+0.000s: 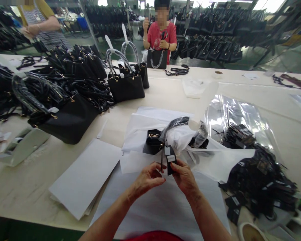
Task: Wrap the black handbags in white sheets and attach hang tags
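Note:
My right hand (pixel 185 175) pinches a black hang tag (pixel 170 167) with white stickers on it. The tag hangs by the handle of a black handbag (pixel 152 147), which has a gold clasp and film-wrapped handles (pixel 177 122). White tissue paper (pixel 177 139) is bunched between the handles. My left hand (pixel 149 175) is just left of the tag, thumb and fingers apart, its fingertips beside a thin black strip (pixel 162 161). Whether they touch the strip, I cannot tell. White sheets (pixel 150 197) lie beneath my hands and the bag.
A stack of white sheets (pixel 86 177) lies at left, below several black handbags (pixel 126 87) and a strap pile. Black tags (pixel 263 177) are heaped at right, near clear plastic bags (pixel 243 108) and a tape roll (pixel 251 232). Across the table, a person in red (pixel 163 40) handles a bag.

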